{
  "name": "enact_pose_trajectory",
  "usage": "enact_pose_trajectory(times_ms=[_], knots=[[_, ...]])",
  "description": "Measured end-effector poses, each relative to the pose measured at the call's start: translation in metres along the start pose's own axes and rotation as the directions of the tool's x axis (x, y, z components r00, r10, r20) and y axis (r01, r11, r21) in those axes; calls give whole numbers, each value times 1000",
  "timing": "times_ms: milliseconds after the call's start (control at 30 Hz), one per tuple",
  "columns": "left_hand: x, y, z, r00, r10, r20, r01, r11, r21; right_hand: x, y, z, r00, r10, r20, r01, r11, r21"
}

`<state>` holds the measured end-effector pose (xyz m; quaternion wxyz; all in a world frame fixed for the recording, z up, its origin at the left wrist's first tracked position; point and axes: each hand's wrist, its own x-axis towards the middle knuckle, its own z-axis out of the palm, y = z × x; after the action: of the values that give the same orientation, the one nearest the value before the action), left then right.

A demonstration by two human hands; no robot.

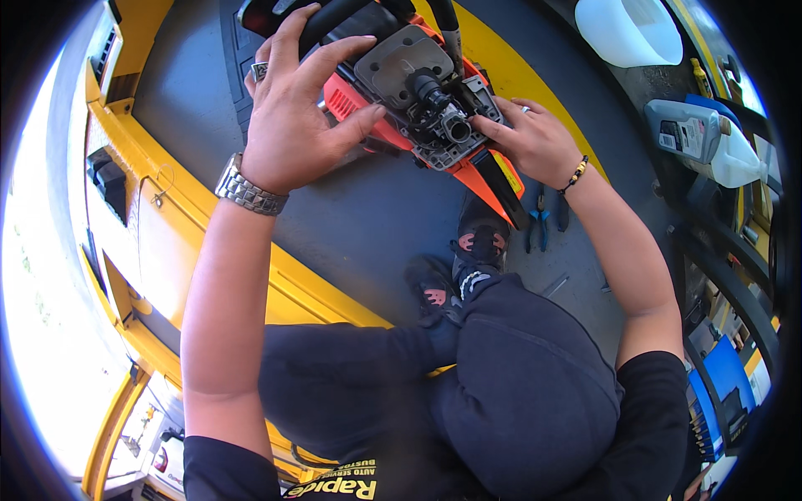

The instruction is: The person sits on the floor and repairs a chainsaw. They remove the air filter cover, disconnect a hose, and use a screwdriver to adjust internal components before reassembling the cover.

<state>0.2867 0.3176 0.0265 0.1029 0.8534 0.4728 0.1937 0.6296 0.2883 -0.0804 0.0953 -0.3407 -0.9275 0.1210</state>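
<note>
An orange and black chainsaw (401, 67) lies at the top of the view with its intake side exposed, showing a grey plate, a black rubber boot and a metal carburetor (455, 125). My left hand (301, 117), with a ring and steel watch, grips the saw’s upper left, fingers spread over the black handle and thumb beside the orange housing. My right hand (535, 138), wearing a ring and beaded bracelet, holds the housing’s right side, index finger at the carburetor. Blue-handled pliers (539, 225) lie on the grey floor below it, beside a dark tool.
My bent legs (526, 384) and dark shoes are below the saw. A yellow metal frame (150, 217) runs down the left. At right are a white container (622, 29), grey (681, 129) and white jugs, black rails (731, 275) and a blue case. A thin metal piece (555, 284) lies on the floor.
</note>
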Motion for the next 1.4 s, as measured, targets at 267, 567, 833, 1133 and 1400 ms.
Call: enact_pose_trajectory(times_ms=[267,567,833,1133,1400], knots=[[0,-1,1,1000,24,3,-24,999,31,2,-2,-7,999,15,37,-17,998,60],[9,30,-14,978,-181,102,174,982,73,5,-4,-8,999,31,22,-33,995,92],[9,53,15,945,-321,54,279,883,376,4,-2,-7,999,27,35,-30,997,71],[13,61,25,944,-321,71,231,802,551,0,-1,-12,994,44,100,-53,995,81],[14,60,29,957,-289,27,232,818,527,0,-1,-15,992,56,112,-63,996,62]])
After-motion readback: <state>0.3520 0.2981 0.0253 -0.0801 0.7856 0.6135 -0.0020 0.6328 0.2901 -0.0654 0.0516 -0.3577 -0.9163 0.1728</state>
